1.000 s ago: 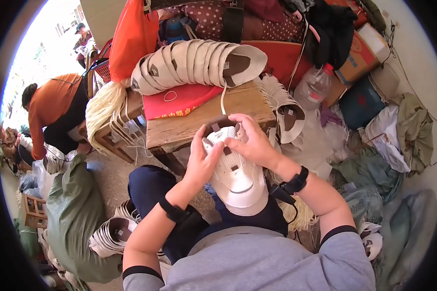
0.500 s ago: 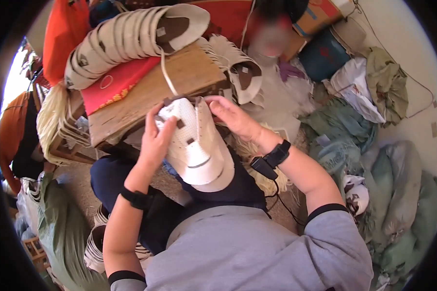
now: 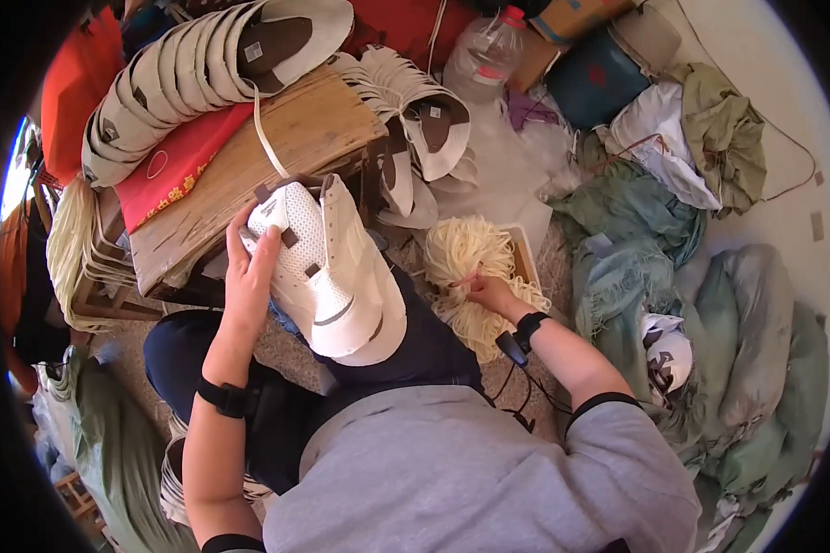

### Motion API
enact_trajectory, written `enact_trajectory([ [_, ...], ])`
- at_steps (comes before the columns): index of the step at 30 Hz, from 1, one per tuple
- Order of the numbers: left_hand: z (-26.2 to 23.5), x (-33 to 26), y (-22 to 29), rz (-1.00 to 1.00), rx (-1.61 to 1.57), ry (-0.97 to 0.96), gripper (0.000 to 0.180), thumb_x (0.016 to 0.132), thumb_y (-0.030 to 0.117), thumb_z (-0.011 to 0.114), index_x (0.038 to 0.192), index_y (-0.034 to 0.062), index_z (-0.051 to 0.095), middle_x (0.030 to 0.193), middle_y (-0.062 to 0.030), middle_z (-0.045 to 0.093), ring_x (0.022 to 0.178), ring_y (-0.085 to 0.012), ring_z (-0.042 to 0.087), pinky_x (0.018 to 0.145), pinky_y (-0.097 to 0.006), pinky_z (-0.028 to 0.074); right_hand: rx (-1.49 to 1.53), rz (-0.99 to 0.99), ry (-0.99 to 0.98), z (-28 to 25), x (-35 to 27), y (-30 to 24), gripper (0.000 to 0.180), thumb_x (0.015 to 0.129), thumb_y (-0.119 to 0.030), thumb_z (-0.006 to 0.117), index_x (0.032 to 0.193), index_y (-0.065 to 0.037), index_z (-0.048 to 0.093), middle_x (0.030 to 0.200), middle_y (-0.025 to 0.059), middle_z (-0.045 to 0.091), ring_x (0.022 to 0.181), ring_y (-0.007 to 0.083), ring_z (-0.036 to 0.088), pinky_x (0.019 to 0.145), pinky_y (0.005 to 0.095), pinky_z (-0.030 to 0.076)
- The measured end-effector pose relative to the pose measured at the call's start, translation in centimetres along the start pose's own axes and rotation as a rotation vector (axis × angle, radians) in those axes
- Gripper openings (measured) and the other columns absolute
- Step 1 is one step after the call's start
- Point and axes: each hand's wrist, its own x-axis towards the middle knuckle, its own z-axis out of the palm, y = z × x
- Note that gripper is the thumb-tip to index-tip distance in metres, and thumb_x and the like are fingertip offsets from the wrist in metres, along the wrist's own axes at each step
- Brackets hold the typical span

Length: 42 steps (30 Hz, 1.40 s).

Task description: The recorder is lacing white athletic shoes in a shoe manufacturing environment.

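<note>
A cream-white shoe upper point(image 3: 341, 276) with mesh, eyelets and dark brown trim rests over my lap, its toe toward me. My left hand point(image 3: 246, 267) is closed on its left side, thumb on the mesh tongue. Off to the right, my right hand point(image 3: 492, 293) is in a heap of cream shoelaces point(image 3: 470, 251), with fingers pinched at the strands. A pinkish strip shows by those fingertips; how many laces they hold cannot be made out. The lace heap lies partly over a pale box point(image 3: 526, 253).
A wooden bench point(image 3: 295, 129) stands in front, carrying a nested row of shoe uppers point(image 3: 171, 78) and red cloth point(image 3: 180, 166). More uppers point(image 3: 433, 138) fan out right of it. Green sacks point(image 3: 756, 350) crowd the right; another sack point(image 3: 124, 442) lies left. A clear bottle point(image 3: 484, 55) stands far back.
My right hand has left the shoe upper and moved down and right into the lace heap. My left hand still holds the upper. The whole view has shifted slightly.
</note>
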Motion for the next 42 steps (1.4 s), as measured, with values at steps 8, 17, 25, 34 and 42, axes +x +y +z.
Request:
enact_trajectory([
  [8, 0.0, 0.0, 0.3, 0.008, 0.038, 0.012, 0.051, 0.1, 0.03, 0.057, 0.142, 0.0067, 0.038, 0.121, -0.0087, 0.056, 0.107, -0.0132, 0.053, 0.096, -0.027, 0.042, -0.067, 0.002, 0.17, 1.1, 0.2, 1.2, 0.036, 0.086, -0.036, 0.067, 0.094, -0.002, 0.071, 0.084, 0.0166, 0.07, 0.081, 0.0306, 0.068, 0.074, 0.0394, 0.051],
  [17, 0.0, -0.4, 0.6, 0.001, -0.007, 0.018, 0.055, 0.1, 0.032, 0.057, 0.144, 0.0071, 0.038, 0.123, -0.0089, 0.056, 0.109, -0.0142, 0.053, 0.097, -0.028, 0.042, -0.003, 0.061, 0.047, -0.4, -0.7, 0.2, 0.024, 0.08, -0.022, 0.071, 0.085, 0.001, 0.068, 0.076, 0.0152, 0.067, 0.072, 0.0234, 0.065, 0.069, 0.036, 0.049],
  [25, -0.7, -1.2, 0.2, 0.157, 0.633, 0.245, 0.055, 0.093, 0.026, 0.065, 0.14, 0.0045, 0.045, 0.126, -0.0185, 0.055, 0.119, -0.0296, 0.05, 0.104, -0.038, 0.038, 0.761, 0.052, 0.029, -3.8, -1.6, -5.3, 0.01, 0.085, -0.011, 0.064, 0.091, -0.003, 0.061, 0.079, 0.0062, 0.065, 0.072, 0.0174, 0.063, 0.065, 0.0305, 0.049],
  [34, 4.2, -6.6, 7.0, -0.027, -0.423, -0.73, 0.063, 0.091, 0.014, 0.072, 0.144, 0.0018, 0.042, 0.126, -0.0074, 0.055, 0.098, -0.013, 0.059, 0.085, -0.029, 0.049, 0.64, -0.711, -0.448, -13.3, -14.5, -29.3, 0.008, 0.098, -0.007, 0.058, 0.106, -0.007, 0.058, 0.085, -0.0092, 0.053, 0.072, -0.0013, 0.046, 0.063, 0.0172, 0.037],
  [42, -1.4, -7.4, 7.0, -0.06, -0.126, -0.532, 0.023, 0.102, 0.02, 0.057, 0.104, 0.0013, 0.069, 0.086, 0.0016, 0.057, 0.077, -0.006, 0.048, 0.068, -0.022, 0.04, 0.584, -0.764, 0.54, -17.8, -9.1, -28.6, 0.002, 0.097, -0.008, 0.059, 0.099, -0.007, 0.059, 0.078, -0.009, 0.051, 0.067, -0.0013, 0.043, 0.058, 0.0175, 0.036],
])
